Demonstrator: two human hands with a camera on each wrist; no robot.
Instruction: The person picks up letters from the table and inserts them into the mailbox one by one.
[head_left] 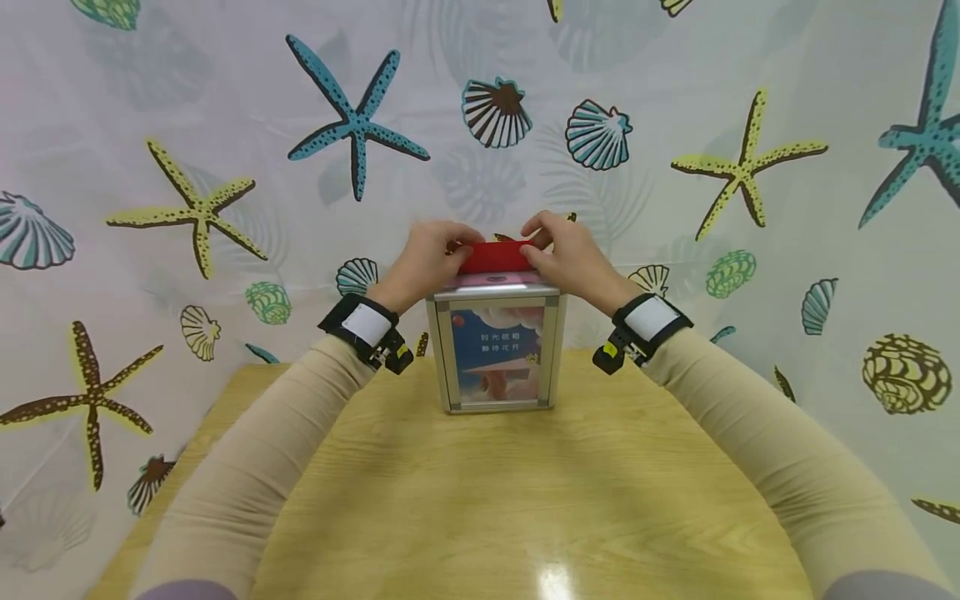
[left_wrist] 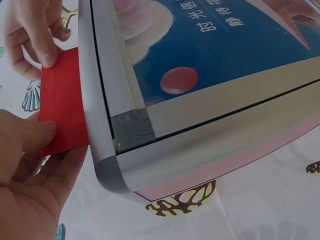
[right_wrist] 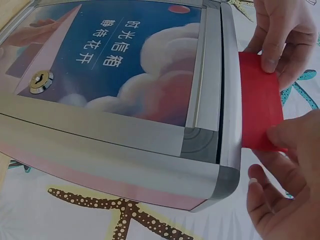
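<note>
A flat red envelope (head_left: 495, 257) stands upright on its long edge at the top of a silver-framed letter box (head_left: 444, 350). My left hand (head_left: 433, 254) pinches its left end between thumb and fingers. At the other end, my right hand (head_left: 567, 257) grips it the same way. In the left wrist view, the envelope (left_wrist: 65, 105) meets the box's top, its lower edge hidden behind the silver rim (left_wrist: 95, 100). The right wrist view shows both thumbs on the face of the envelope (right_wrist: 260, 100). A round brass lock (right_wrist: 41, 81) sits on the box's blue picture front.
The box stands at the far edge of a wooden table (head_left: 495, 492), close to a white curtain (head_left: 480, 183) printed with starfish and shells. Each wrist wears a black strap (head_left: 363, 325) with a small camera. Light glares on the near tabletop.
</note>
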